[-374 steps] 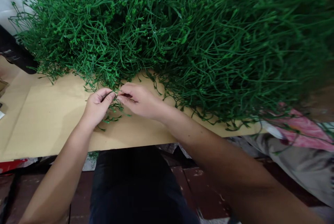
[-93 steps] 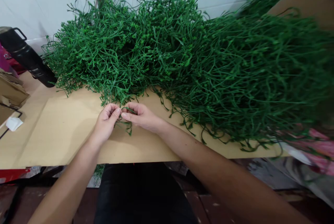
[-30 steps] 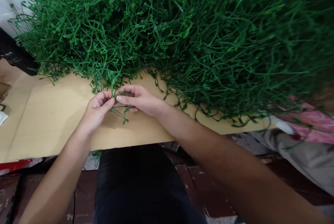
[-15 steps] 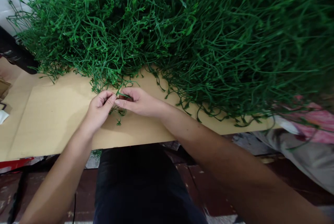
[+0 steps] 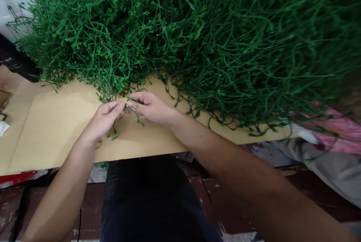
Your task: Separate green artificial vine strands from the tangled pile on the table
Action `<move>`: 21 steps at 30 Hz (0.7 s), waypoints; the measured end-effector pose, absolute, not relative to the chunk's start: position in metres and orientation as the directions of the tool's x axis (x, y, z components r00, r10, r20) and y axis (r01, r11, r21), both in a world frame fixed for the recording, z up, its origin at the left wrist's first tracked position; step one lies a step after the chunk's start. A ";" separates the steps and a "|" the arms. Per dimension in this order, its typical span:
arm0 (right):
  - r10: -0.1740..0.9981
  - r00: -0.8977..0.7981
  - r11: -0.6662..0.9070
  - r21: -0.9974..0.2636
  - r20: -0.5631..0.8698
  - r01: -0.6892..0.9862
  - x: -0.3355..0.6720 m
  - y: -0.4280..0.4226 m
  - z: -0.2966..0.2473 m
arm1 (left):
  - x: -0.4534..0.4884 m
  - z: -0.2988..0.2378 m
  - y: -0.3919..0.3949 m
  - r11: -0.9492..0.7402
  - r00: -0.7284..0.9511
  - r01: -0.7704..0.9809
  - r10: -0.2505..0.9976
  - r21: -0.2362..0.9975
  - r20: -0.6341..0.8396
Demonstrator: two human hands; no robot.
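Close together over the cardboard (image 5: 62, 121), my left hand (image 5: 108, 116) and my right hand (image 5: 149, 106) pinch a small green plastic-looking plant stem (image 5: 137, 114) between thumbs and fingertips. One curved end with a forked tip hangs below my right fingers, and other tips dangle under my left hand. The exact spot where the fingertips meet is partly hidden. Just beyond my hands rises a large heap of the same thin green stems (image 5: 158, 35), many with small budded or forked ends.
A black cylindrical object (image 5: 19, 61) leans at the left by the heap. Toward the right edge, pink patterned cloth (image 5: 338, 129) and a grey trouser leg (image 5: 324, 170) of another person show. My dark-clad legs (image 5: 152, 197) are below the cardboard's front edge.
Both hands stay pinched together in nearly the same place. The stem between them has shifted, and a curved end now hangs out below my right fingers.
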State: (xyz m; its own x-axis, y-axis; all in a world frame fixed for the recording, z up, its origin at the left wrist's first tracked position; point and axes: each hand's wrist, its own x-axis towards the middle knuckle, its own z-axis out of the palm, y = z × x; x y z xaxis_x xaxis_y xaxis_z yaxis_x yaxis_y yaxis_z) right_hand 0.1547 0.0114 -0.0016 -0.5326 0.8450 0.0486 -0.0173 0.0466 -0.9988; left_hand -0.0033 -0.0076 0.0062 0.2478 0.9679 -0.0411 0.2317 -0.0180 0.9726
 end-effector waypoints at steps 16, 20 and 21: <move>0.803 -0.564 0.248 -0.969 0.193 0.021 0.152 0.008 -0.005 | 0.005 0.000 -0.006 0.032 0.050 0.123 0.998 0.992 -0.039; 0.773 -0.575 0.368 -0.927 0.267 0.065 0.152 -0.001 -0.005 | 0.012 -0.003 -0.005 0.010 0.023 0.148 1.000 0.989 -0.013; 0.772 -0.574 0.388 -0.918 0.273 0.085 0.153 -0.004 -0.006 | 0.013 -0.003 -0.006 0.001 0.029 0.170 1.000 0.985 -0.006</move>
State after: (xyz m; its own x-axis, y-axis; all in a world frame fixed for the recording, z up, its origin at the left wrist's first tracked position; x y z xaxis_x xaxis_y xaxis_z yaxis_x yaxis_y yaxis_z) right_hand 0.1528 -0.0038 -0.0058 -0.5742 0.7718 0.2732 0.0852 0.3882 -0.9176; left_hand 0.0132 -0.0061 -0.0033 0.0292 0.9996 -0.0061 0.1704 0.0010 0.9854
